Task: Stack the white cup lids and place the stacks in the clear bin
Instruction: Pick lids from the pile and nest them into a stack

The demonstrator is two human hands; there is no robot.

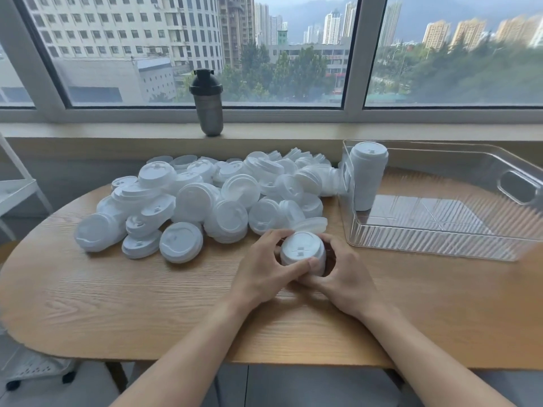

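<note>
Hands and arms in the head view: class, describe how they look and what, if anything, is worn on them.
Two bare forearms enter from the bottom edge. No sleeves, gloves, watch, rings or bracelets show on the left hand or the right hand. The fingers are uncovered, with short nails.

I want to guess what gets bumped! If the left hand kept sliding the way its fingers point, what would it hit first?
Its fingers already grip the small lid stack. Past that, probably the loose lid just behind, then the pile; depth is hard to judge.

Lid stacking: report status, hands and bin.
Left hand and right hand both grip short lid stack. One tall stack in clear bin. Loose lid pile remains. Path clear.
</note>
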